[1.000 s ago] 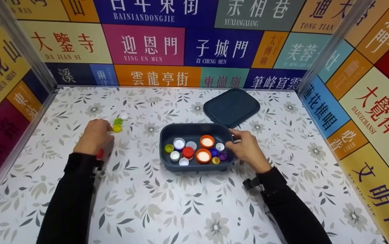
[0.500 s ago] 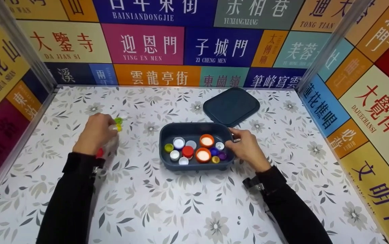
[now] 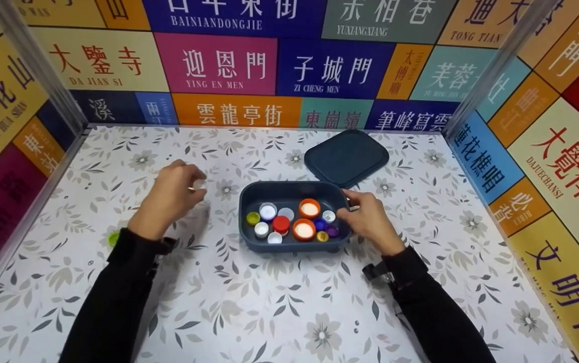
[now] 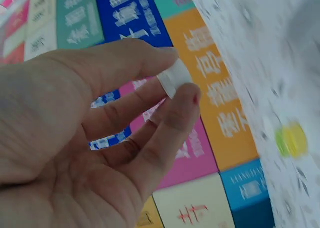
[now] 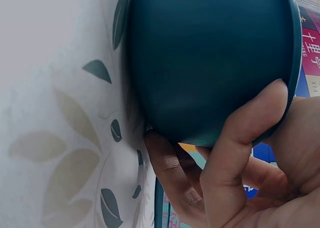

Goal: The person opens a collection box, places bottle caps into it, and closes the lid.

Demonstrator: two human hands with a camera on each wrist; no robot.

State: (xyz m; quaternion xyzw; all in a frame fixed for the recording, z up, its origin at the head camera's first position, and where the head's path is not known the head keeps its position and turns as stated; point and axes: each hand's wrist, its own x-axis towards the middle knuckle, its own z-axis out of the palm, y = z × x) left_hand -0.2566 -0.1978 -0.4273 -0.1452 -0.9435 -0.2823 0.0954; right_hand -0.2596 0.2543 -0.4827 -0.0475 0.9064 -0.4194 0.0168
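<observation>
My left hand (image 3: 171, 196) is raised at the left side of the table and pinches a white bottle cap (image 4: 175, 77) between thumb and fingertip. My right hand (image 3: 370, 219) holds the right end of a dark blue food container (image 3: 249, 244), its thumb at the rim. Inside stand several bottle caps, among them a red cap (image 3: 281, 225), an orange-rimmed cap (image 3: 304, 230), a yellow-green cap (image 3: 253, 218) and a purple cap (image 3: 332, 230). The right wrist view shows the container's outer wall (image 5: 210, 63) with fingers round it.
The container's dark blue lid (image 3: 347, 157) lies flat behind it. A green cap (image 3: 113, 238) sits beside the left sleeve. Yellow and green caps (image 4: 292, 139) show on the tabletop in the left wrist view. Printed walls (image 3: 218, 63) enclose the back and sides.
My left hand has picked up the white cap and moved right and a little farther back. A green cap shows left of the sleeve; the red cap is hidden. The right hand keeps its hold.
</observation>
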